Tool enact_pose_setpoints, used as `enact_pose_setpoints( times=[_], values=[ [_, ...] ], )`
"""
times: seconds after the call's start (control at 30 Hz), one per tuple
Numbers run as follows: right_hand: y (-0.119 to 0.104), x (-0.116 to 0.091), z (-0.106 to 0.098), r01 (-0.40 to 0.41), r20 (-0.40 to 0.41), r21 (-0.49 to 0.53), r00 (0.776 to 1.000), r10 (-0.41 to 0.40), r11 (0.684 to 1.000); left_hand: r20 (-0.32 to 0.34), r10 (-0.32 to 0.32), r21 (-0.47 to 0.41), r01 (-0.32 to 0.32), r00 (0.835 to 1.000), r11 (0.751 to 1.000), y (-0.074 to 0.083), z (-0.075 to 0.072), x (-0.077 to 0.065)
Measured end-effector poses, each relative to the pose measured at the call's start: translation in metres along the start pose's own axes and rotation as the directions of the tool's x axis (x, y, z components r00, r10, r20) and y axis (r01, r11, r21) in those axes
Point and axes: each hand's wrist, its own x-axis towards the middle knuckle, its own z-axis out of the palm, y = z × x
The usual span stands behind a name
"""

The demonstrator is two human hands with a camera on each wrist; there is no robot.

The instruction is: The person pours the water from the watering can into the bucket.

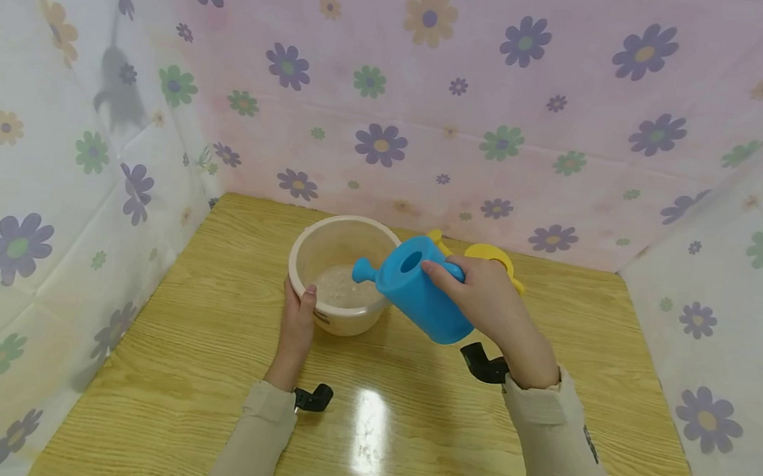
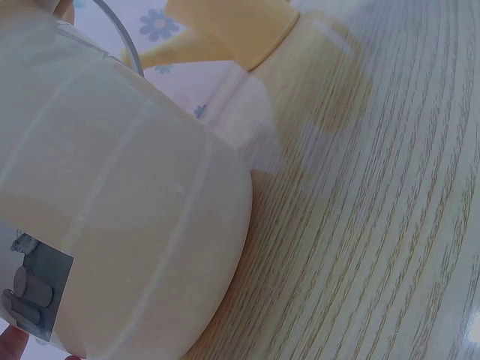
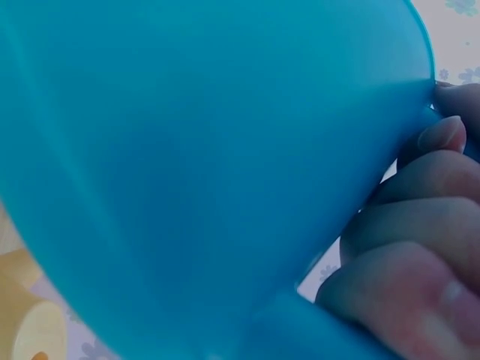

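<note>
A cream plastic bucket [image 1: 341, 323] stands on the table, with rippled, bubbly water [image 1: 340, 287] inside. My left hand [image 1: 297, 325] grips its near-left side, thumb over the rim; in the left wrist view the bucket's wall [image 2: 142, 195] carries a picture label, fingertips [image 2: 13, 341] beside it. With curled fingers [image 3: 420, 232] my right hand [image 1: 494, 292] holds a blue watering can [image 1: 426, 301] by its handle. The can is tilted leftward, its spout [image 1: 365, 270] over the bucket's opening. Whether water leaves the spout is hard to tell.
Behind the blue can is a yellow watering can [image 1: 488, 252], partly hidden by it and my right hand. Flower-printed cloth [image 1: 382, 145] walls the wood-grain table [image 1: 208, 389] at the back and both sides. Each wrist wears a black camera mount [image 1: 315, 399].
</note>
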Motion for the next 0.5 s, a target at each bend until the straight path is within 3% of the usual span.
enact_pose_setpoints(
  times=[0.27,0.5],
  values=[
    [0.001,0.0,-0.001,0.01,0.0,0.007,1.0,-0.01,1.0,-0.008,-0.025,0.0,0.025,1.0,1.0,-0.021,-0.001,0.005],
    [0.0,0.001,-0.001,0.012,0.002,0.005,1.0,-0.012,1.0,0.009,-0.024,0.008,0.024,1.0,1.0,0.002,0.001,-0.001]
  ],
)
